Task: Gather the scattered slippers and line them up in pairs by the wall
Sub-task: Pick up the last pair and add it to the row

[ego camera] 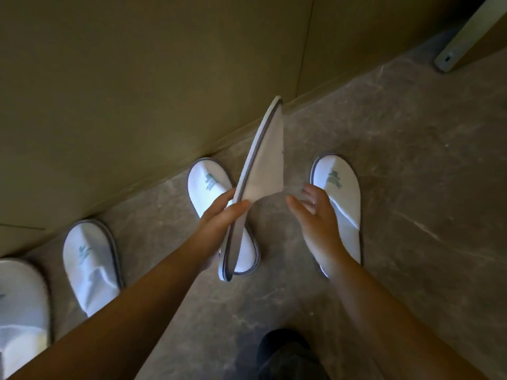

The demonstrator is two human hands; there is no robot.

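My left hand [222, 212] grips a white slipper with grey trim [267, 157] at its middle, holding it on edge above the floor, toe toward the wall. Just to its right my right hand [315, 212] hovers with spread fingers, holding nothing. Under the held slipper a second white slipper [205, 185] lies flat with its toe near the wall. Another slipper [340, 193] lies on the floor under my right hand. At the left, two more slippers [89, 264] [20, 311] lie side by side by the wall.
A tan wall [137, 78] with a baseboard runs diagonally from lower left to upper right. The floor [425, 187] is grey stone. A pale furniture leg [463, 37] stands at upper right. A dark shoe [288, 355] shows at the bottom edge.
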